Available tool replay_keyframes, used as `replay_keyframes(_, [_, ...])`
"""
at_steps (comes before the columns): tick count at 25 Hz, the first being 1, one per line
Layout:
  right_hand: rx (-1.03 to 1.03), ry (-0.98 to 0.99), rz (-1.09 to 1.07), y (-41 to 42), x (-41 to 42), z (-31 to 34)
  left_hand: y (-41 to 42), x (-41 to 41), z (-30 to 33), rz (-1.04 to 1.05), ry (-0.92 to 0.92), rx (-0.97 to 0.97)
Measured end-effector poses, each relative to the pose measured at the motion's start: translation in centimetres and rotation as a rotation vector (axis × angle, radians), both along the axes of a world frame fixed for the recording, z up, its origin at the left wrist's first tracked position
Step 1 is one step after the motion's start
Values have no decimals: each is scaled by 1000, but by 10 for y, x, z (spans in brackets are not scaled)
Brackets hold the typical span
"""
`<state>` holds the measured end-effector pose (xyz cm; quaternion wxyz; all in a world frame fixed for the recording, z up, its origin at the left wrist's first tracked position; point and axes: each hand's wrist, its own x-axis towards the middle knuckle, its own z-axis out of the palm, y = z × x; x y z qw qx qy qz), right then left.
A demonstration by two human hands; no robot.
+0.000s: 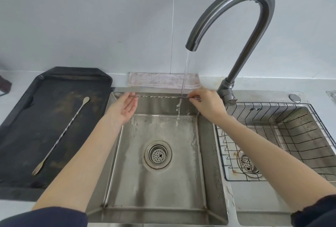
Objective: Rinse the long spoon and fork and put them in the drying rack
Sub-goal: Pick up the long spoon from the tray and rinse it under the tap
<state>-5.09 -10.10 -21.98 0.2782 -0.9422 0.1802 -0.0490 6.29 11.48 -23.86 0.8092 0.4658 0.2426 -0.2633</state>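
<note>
Head view, over the sink (156,206), and the tap (234,17) is running: a thin stream (185,74) drops straight onto a long twisted utensil (160,96) held level across the back of the basin. The right hand (205,104) pinches one end between thumb and fingertips, close to the tap's base; prongs seem to peek out past the fingers, though it is hard to be sure. The left hand (125,106) is open, palm up, fingers loosely spread, with the other end resting across the fingertips and a small rounded tip poking out beyond them. Water splashes off the shaft and runs down the back wall toward the drain (158,155).

To the left, on the desk (11,205), a dark tray (21,135) carries a second long utensil (60,135), lying diagonally, fork tines at the near end, small spoon bowl at the far end, nobody touching it.

To the right, the wire rack (291,135) sits in the second basin with no cutlery in it. A folded cloth (163,80) lies behind the sink against the wall.
</note>
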Motion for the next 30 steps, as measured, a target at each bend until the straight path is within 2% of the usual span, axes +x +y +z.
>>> replay_keyframes(7, [21, 237, -40, 7, -4, -64, 14, 4, -65, -11, 145, 218])
replay_keyframes(11, [12, 414, -47, 14, -5, -101, 16, 2, -102, -47, 211, 408])
replay_keyframes(13, [-4, 489, -30, 16, -6, -118, 16, 1, -120, -110, 202, 504])
replay_keyframes(17, [-23, 600, 17, 17, -9, -150, 16, -1, -155, -316, 57, 837])
replay_keyframes(20, [-31, 654, 40, 19, -9, -166, 21, -3, -180, -405, 48, 960])
replay_keyframes(30, [-66, 723, 29, 17, -5, -189, 16, -6, -194, -634, 47, 1082])
